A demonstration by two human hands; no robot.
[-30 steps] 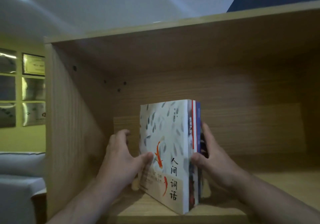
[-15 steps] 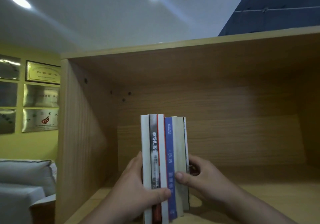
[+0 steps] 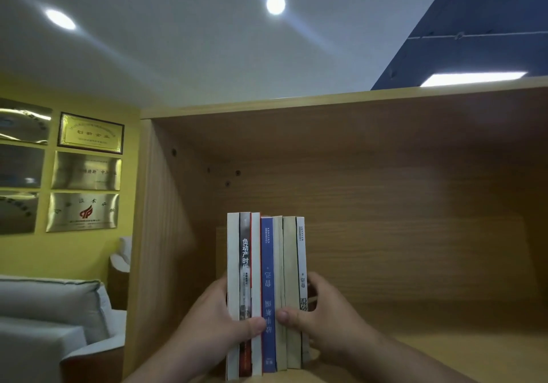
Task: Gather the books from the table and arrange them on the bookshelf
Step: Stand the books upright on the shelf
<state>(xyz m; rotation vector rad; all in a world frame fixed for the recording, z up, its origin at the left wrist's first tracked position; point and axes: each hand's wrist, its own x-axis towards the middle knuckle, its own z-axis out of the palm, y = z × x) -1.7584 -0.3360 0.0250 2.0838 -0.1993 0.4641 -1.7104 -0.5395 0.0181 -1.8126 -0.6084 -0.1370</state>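
1. The books [image 3: 265,293] stood upright, spines toward me, inside the bookshelf [image 3: 385,205], well right of its left wall.
2. My left hand [image 3: 219,320] gripped the books from their left, thumb across the front spines.
3. My right hand [image 3: 326,320] clasped them from their right, thumb pressed on the spines beside the blue book [image 3: 267,264].

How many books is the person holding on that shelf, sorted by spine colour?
White books: 3
Grey book: 1
Blue book: 1
Cream books: 2
Total: 7, if each colour band is its own book.
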